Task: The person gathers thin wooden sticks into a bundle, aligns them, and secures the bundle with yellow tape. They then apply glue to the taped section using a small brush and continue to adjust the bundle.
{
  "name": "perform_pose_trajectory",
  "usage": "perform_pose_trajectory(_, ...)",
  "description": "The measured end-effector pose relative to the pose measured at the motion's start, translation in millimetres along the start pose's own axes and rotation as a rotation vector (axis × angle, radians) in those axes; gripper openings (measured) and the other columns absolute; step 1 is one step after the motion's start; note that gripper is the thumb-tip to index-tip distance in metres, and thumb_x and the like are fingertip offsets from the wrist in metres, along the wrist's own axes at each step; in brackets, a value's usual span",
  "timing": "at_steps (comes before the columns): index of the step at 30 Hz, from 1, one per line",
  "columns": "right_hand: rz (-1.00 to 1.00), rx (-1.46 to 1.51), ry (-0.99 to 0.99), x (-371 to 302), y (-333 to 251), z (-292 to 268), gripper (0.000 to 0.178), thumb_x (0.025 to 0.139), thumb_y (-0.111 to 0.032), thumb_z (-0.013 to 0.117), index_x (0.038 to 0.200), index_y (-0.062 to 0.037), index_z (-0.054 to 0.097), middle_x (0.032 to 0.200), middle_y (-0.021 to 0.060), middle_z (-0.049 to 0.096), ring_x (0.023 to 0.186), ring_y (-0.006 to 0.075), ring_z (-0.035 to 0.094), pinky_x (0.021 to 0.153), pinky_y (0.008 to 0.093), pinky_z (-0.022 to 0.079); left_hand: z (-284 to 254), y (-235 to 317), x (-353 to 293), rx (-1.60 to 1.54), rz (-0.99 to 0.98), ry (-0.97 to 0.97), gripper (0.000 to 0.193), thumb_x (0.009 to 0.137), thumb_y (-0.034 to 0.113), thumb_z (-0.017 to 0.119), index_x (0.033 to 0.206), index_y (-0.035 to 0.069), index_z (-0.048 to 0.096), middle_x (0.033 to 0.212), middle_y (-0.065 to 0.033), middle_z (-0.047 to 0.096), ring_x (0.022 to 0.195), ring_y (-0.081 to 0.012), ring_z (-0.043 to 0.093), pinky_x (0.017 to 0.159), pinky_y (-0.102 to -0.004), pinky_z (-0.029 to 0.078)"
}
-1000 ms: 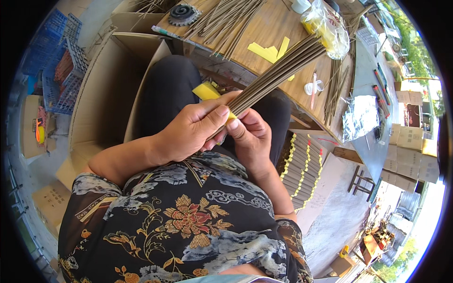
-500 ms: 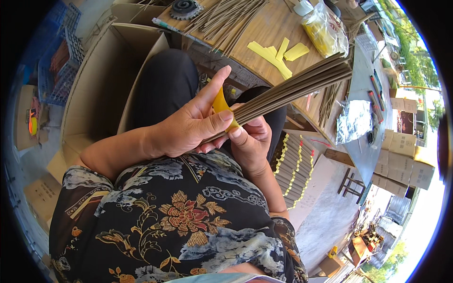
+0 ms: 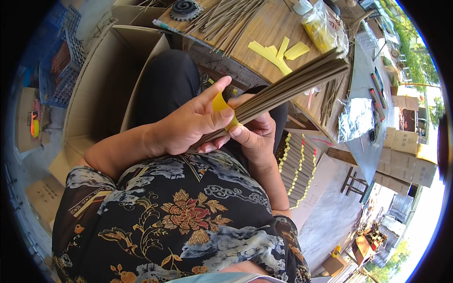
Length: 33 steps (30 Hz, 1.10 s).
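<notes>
In front of my waist I hold a bundle of thin brown incense sticks (image 3: 295, 85), its far end slanting up to the right over the table edge. A yellow paper strip (image 3: 220, 105) curves round the near part of the bundle, one end standing up loose. My left hand (image 3: 191, 120) is closed on the sticks and the strip, its thumb pressing the paper and its index finger stretched upward. From the other side my right hand (image 3: 257, 137) grips the bundle, the thumb tip against the strip's lower end. Some fingers of both hands are hidden behind the sticks.
On the wooden table (image 3: 252, 35) lie loose brown sticks (image 3: 226, 21), yellow paper strips (image 3: 269, 53) and a plastic bag (image 3: 325, 28) with yellow contents. Beside my left leg stands an open cardboard box (image 3: 94, 82). Several banded bundles (image 3: 297, 165) sit low at the right.
My right hand has shifted slightly to the right along the bundle. The far end of the sticks has moved a little left and up. My left hand keeps nearly the same place.
</notes>
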State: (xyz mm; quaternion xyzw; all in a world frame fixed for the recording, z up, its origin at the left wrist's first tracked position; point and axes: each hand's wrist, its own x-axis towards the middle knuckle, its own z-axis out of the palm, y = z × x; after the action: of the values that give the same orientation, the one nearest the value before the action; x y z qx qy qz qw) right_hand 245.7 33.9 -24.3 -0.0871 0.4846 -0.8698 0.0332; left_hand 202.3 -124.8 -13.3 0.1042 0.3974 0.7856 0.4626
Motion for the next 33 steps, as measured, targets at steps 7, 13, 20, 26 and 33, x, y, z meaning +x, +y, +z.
perform_pose_trajectory(7,-0.204,-0.444,-0.054,6,10,-27,0.053,0.065,-0.016,0.075,0.111,0.0019,0.054,0.123,0.0118,0.041,0.114,0.0234,0.039,0.095,0.035,0.033,1,0,4,-0.015,0.001,-0.012,0.077,0.092,0.025,0.045,0.136,0.012,-0.016,0.079,-0.008,0.05,0.057,-0.0103,0.049,0.042,-0.0197,0.041)
perform_pose_trajectory(13,-0.07,-0.273,0.069,4,1,-14,0.033,0.067,-0.014,0.075,0.095,-0.0025,0.063,0.12,0.0104,0.043,0.11,0.0207,0.042,0.093,0.0324,0.034,1,1,5,0.018,-0.031,0.018,0.076,0.092,0.027,0.045,0.137,0.014,-0.014,0.077,-0.0075,0.051,0.057,-0.0101,0.049,0.042,-0.0198,0.041)
perform_pose_trajectory(20,-0.137,-0.557,0.026,-1,-7,-13,0.011,0.075,-0.008,0.068,0.071,-0.0036,0.059,0.092,0.0064,0.059,0.092,0.0189,0.051,0.081,0.0316,0.04,-3,-2,6,0.032,-0.008,0.029,0.068,0.092,0.027,0.045,0.139,0.013,-0.002,0.081,-0.007,0.052,0.056,-0.0097,0.049,0.043,-0.0194,0.041)
perform_pose_trajectory(26,-0.076,-0.602,0.046,-3,-16,-9,0.009,0.075,-0.005,0.068,0.072,-0.0025,0.06,0.09,0.0067,0.059,0.087,0.0187,0.052,0.079,0.0304,0.04,-6,-2,6,0.042,-0.035,0.023,0.058,0.093,0.024,0.043,0.138,0.009,0.01,0.081,-0.0055,0.052,0.056,-0.0082,0.048,0.043,-0.0183,0.04)
perform_pose_trajectory(33,0.035,-0.415,0.062,-5,-21,-7,0.009,0.076,-0.003,0.066,0.072,-0.0007,0.059,0.089,0.0066,0.056,0.085,0.015,0.053,0.075,0.0272,0.042,-2,-2,8,0.064,-0.017,0.067,0.065,0.091,0.029,0.046,0.137,0.004,0.009,0.066,-0.0065,0.051,0.047,-0.0071,0.044,0.041,-0.0177,0.036)
